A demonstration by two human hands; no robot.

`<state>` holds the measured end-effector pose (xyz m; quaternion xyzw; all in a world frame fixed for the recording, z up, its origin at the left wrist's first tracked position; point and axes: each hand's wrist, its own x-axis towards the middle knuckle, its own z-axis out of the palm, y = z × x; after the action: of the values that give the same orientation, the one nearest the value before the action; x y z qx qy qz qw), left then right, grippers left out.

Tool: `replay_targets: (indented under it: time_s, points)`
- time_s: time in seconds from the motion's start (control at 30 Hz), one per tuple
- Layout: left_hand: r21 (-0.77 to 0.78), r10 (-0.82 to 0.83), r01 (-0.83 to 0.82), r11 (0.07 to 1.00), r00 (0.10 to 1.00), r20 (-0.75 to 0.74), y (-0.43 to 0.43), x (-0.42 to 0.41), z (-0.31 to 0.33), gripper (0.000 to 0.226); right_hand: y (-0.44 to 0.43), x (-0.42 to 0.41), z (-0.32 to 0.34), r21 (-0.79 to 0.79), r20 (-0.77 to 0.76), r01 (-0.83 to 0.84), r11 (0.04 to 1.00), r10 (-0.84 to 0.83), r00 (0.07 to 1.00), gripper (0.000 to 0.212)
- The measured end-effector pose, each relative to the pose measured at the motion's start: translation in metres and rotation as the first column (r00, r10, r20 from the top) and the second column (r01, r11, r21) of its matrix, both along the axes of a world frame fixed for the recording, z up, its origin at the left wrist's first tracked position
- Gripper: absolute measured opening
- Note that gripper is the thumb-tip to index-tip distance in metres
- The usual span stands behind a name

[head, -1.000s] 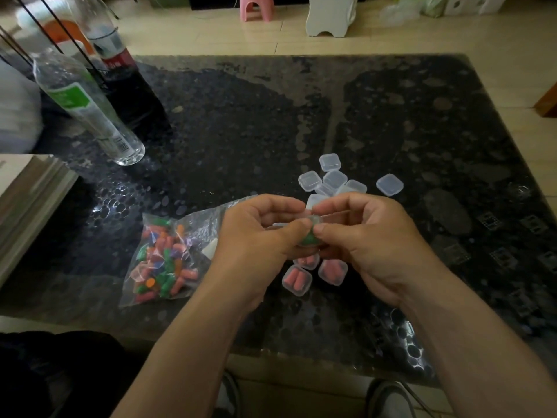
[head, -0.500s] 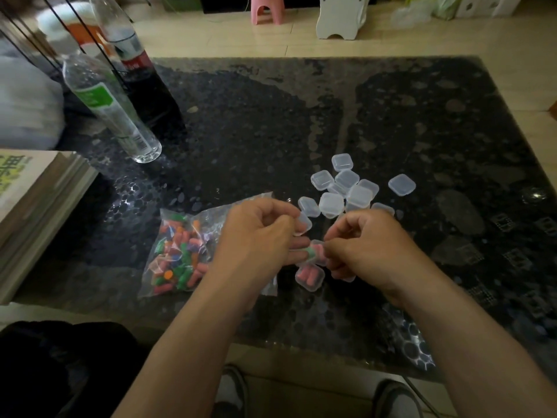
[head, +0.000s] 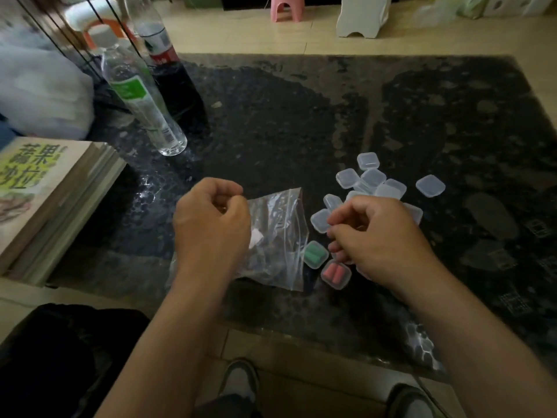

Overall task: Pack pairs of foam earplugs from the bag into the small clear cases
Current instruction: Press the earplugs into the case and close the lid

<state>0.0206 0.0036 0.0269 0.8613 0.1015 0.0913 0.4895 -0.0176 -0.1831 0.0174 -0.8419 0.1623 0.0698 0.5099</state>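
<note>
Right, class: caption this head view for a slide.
Left hand over the bag, right hand by green case, pink case, empty cases.

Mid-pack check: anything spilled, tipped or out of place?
Nothing stands out. No spill shows on the table; the green-filled case and pink-filled case lie beside the bag, the empty cases sit in a loose overlapping heap, and the water bottle and dark bottle stand upright.
</note>
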Motion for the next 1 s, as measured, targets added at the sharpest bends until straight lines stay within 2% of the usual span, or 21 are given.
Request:
replay_targets:
  time_s: [0.1,0.27,0.33,0.43,0.53,0.57,0.67,0.7,0.9,1.0]
  points:
    - [-0.006,0.029,-0.029,1.000,0.998,-0.060,0.017,0.000,-0.007,0.018,0.018,0.003,-0.003,0.059,0.006,-0.032,0.998,0.032,0.999,0.018]
    - [0.047,0.058,-0.054,0.997,0.996,-0.075,0.043,0.001,-0.012,0.021,0.040,0.011,-0.015,0.100,-0.026,-0.067,0.993,0.070,0.997,0.021]
    - [0.108,0.060,-0.051,0.993,0.995,-0.082,0.055,0.003,-0.017,0.022,0.050,0.015,-0.016,0.199,-0.052,-0.041,0.979,0.052,0.997,0.024]
    - [0.199,0.063,-0.035,0.979,0.988,-0.137,0.072,0.009,-0.027,0.008,0.067,0.023,-0.017,0.356,-0.095,-0.005,0.935,0.041,0.995,0.030]
    - [0.274,0.055,0.018,0.962,0.965,-0.257,0.088,0.011,-0.033,0.028,0.079,0.032,-0.020,0.342,-0.163,-0.023,0.939,0.084,0.983,0.028]
    - [0.264,0.049,0.036,0.964,0.951,-0.307,0.093,0.012,-0.035,0.036,0.082,0.035,-0.021,0.334,-0.191,-0.030,0.942,0.099,0.977,0.025]
    - [-0.008,0.000,-0.003,1.000,0.893,-0.449,0.103,0.012,-0.038,0.053,0.095,0.040,-0.024,0.360,-0.237,-0.047,0.932,0.140,0.961,0.014]
    - [-0.031,-0.021,0.007,0.999,0.886,-0.464,0.105,0.012,-0.038,0.055,0.099,0.041,-0.024,0.379,-0.245,-0.049,0.924,0.152,0.958,0.013]
    - [-0.075,-0.090,0.063,0.995,0.894,-0.438,0.112,0.013,-0.043,0.053,0.122,0.043,-0.027,0.326,-0.267,-0.075,0.942,0.167,0.949,0.026]
    - [0.017,-0.095,0.113,0.993,0.901,-0.423,0.114,0.014,-0.048,0.036,0.133,0.045,-0.032,0.299,-0.232,-0.079,0.951,0.153,0.961,0.014]
